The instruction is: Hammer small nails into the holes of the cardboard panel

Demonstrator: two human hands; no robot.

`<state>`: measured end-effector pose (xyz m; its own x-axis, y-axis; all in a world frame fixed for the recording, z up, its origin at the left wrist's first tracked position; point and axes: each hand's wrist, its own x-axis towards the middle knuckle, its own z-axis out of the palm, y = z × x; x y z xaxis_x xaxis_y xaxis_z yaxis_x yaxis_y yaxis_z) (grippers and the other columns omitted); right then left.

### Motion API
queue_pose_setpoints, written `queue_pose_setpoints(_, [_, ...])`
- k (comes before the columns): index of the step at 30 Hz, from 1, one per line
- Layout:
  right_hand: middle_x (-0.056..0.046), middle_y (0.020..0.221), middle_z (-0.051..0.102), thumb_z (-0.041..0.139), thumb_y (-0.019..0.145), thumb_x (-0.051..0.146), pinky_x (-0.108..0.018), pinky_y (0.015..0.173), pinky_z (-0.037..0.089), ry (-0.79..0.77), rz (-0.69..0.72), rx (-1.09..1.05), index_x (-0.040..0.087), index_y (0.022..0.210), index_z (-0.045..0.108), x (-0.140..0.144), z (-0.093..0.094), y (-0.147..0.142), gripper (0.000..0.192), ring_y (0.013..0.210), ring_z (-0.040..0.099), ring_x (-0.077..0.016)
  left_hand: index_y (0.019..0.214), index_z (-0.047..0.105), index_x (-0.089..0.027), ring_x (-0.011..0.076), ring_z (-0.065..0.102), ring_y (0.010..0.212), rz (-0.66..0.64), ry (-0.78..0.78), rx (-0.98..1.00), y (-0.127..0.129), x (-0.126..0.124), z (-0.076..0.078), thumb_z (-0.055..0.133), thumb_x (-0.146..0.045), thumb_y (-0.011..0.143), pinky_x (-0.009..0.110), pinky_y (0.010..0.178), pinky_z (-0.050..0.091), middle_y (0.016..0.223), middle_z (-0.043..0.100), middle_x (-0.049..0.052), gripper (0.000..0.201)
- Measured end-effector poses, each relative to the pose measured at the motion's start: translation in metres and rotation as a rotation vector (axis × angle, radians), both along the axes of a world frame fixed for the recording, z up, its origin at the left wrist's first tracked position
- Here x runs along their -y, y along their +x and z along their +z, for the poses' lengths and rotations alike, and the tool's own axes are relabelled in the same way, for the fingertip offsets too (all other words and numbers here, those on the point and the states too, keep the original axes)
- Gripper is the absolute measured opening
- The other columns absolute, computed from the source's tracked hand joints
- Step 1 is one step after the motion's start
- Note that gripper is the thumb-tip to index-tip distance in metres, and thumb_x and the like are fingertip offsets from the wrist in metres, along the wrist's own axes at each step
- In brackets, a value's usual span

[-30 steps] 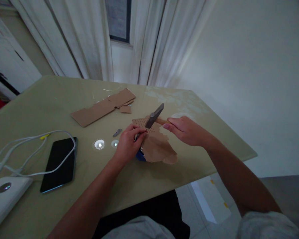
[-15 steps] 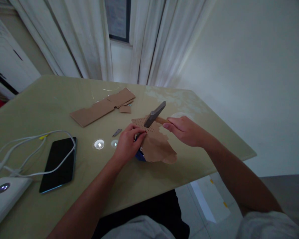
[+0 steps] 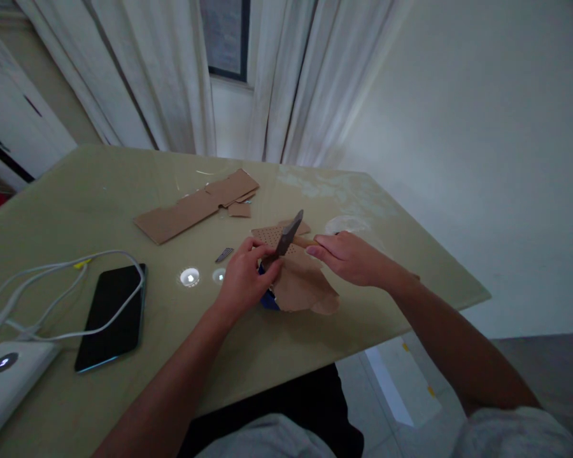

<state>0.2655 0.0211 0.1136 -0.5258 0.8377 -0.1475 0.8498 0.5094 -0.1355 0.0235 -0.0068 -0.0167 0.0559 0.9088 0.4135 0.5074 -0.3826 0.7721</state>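
While I'm pinning the torn brown card (image 3: 302, 285) w/ my left hand (image 3: 246, 278), I'm bringing the hammer (image 3: 289, 235) down w/ my right hand (image 3: 349, 257), which is closed round its wooden handle. The hammer head is sitting just above my left fingertips (image 3: 270, 253), right over the dotted patch of the card. My left fingers are curled and pinched together at that spot, prob. on a small nail, but it's too small to tell. A blue thing (image 3: 268, 298) is poking out under the card, just beneath my left palm.

Looks like I'm mid-tap, driving a point into the card. Next strike is calling for a short, light, square blow, keeping my fingertips clear of the head.

Left of my left hand: spare nails (image 3: 224, 254), then a phone (image 3: 109, 315) w/ a white cable (image 3: 52, 270) across it. Beyond both hands, flat cardboard (image 3: 197, 203) on the table (image 3: 100, 191).
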Motion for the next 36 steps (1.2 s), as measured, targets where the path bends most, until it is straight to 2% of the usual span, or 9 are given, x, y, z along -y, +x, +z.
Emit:
queue_pose_setpoints(6, [-0.004,0.077,0.065,0.037,0.121,0.052,-0.037,0.072,0.027,0.049,0.006,-0.020,0.022,0.090,0.062,0.001,-0.001,0.003,0.050,0.073,0.055,-0.0204,0.120,0.084,-0.023,0.0226,0.072,0.096,0.010,-0.022,-0.020,-0.001,0.000,-0.003,0.088,-0.037,0.093,0.040,0.093,0.064,0.124,0.071,0.008,0.031])
queue_pose_setpoints(10, [-0.005,0.079,0.067,0.038,0.121,0.049,-0.037,0.072,0.027,0.019,0.013,0.008,0.022,0.089,0.061,0.001,-0.006,-0.002,0.048,0.074,0.057,-0.0207,0.123,0.083,-0.022,0.0243,0.072,0.099,-0.001,-0.023,-0.027,-0.002,0.000,-0.004,0.094,-0.043,0.089,0.042,0.094,0.064,0.125,0.069,0.009,0.041])
queue_pose_setpoints(14, [-0.007,0.082,0.070,0.040,0.121,0.044,-0.038,0.073,0.025,0.026,0.040,0.103,0.021,0.091,0.061,0.001,-0.011,-0.006,0.043,0.077,0.059,-0.0223,0.122,0.082,-0.021,0.0247,0.072,0.101,-0.012,-0.033,-0.026,-0.002,0.000,-0.003,0.096,-0.044,0.088,0.042,0.095,0.064,0.126,0.068,0.009,0.044])
queue_pose_setpoints(20, [-0.007,0.084,0.072,0.036,0.122,0.049,-0.037,0.073,0.028,0.026,0.001,0.014,0.021,0.091,0.061,0.001,-0.005,-0.004,0.048,0.077,0.062,-0.0219,0.126,0.080,-0.023,0.0237,0.072,0.100,0.007,-0.036,-0.029,-0.001,0.001,-0.001,0.096,-0.047,0.087,0.040,0.093,0.064,0.127,0.068,0.008,0.048])
queue_pose_setpoints(27, [-0.009,0.083,0.074,0.039,0.121,0.047,-0.038,0.071,0.024,0.057,0.047,0.144,0.020,0.095,0.066,0.001,-0.014,-0.005,0.046,0.076,0.062,-0.0235,0.129,0.078,-0.023,0.0237,0.071,0.101,-0.006,-0.037,-0.023,-0.001,0.001,-0.004,0.097,-0.044,0.088,0.040,0.093,0.064,0.128,0.066,0.008,0.051])
queue_pose_setpoints(29, [-0.007,0.079,0.070,0.040,0.121,0.048,-0.038,0.070,0.024,0.074,0.035,0.055,0.021,0.090,0.063,-0.002,-0.013,0.000,0.047,0.073,0.059,-0.0220,0.131,0.078,-0.023,0.0226,0.071,0.099,-0.006,-0.031,-0.025,-0.001,0.002,-0.004,0.097,-0.045,0.088,0.039,0.091,0.064,0.127,0.066,0.008,0.052])
queue_pose_setpoints(32, [-0.003,0.072,0.062,0.040,0.119,0.058,-0.036,0.068,0.027,0.104,-0.027,-0.250,0.023,0.081,0.057,-0.011,-0.015,0.010,0.055,0.068,0.054,-0.0188,0.135,0.076,-0.023,0.0206,0.068,0.093,0.008,-0.021,-0.029,-0.001,0.002,-0.003,0.095,-0.051,0.088,0.037,0.085,0.063,0.128,0.066,0.008,0.058])
queue_pose_setpoints(36, [0.002,0.064,0.052,0.047,0.112,0.077,-0.033,0.060,0.030,0.207,-0.172,-0.705,0.025,0.077,0.052,-0.030,-0.031,0.018,0.063,0.060,0.046,-0.0151,0.136,0.075,-0.020,0.0169,0.062,0.076,0.108,-0.003,0.006,-0.010,-0.003,0.003,0.072,-0.055,0.105,0.036,0.076,0.060,0.122,0.068,0.009,0.047])
